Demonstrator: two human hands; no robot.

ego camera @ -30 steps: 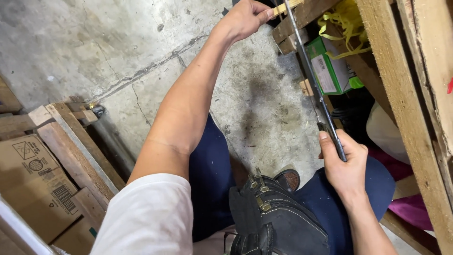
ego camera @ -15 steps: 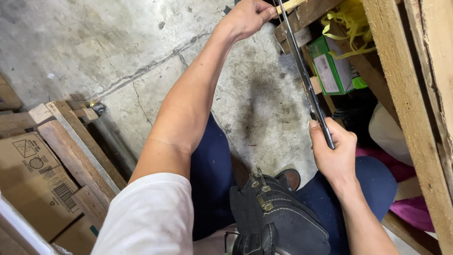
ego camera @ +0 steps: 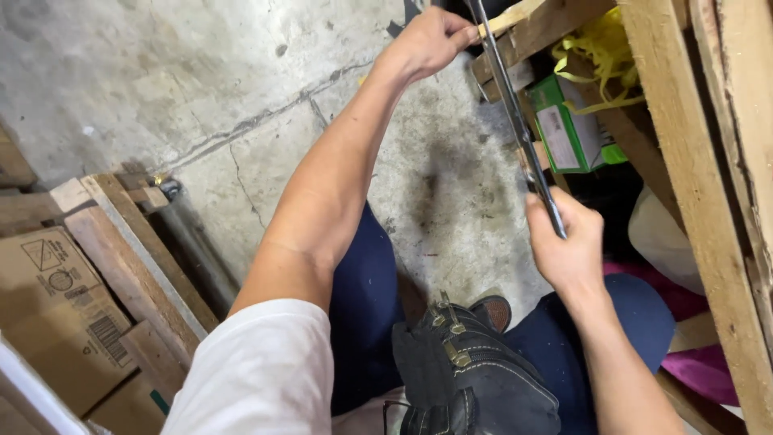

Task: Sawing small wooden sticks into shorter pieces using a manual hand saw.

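A sawing step seems in hand: the right hand (ego camera: 568, 242) is clenched on the handle end of a long dark metal blade (ego camera: 515, 121), and the left hand (ego camera: 427, 40) pinches a pale wood strip (ego camera: 511, 16) against the pallet frame (ego camera: 684, 161). Next calls for a steady stroke. A brown carton (ego camera: 48, 314) lies on the floor's left edge; a green box (ego camera: 564, 125) sits inside the frame.

My right hand (ego camera: 568, 242) has slid up the bar (ego camera: 515, 121), away from my knee and nearer the green box (ego camera: 568, 133). My left hand (ego camera: 427, 40) has shifted slightly along the wooden slat (ego camera: 515, 12).
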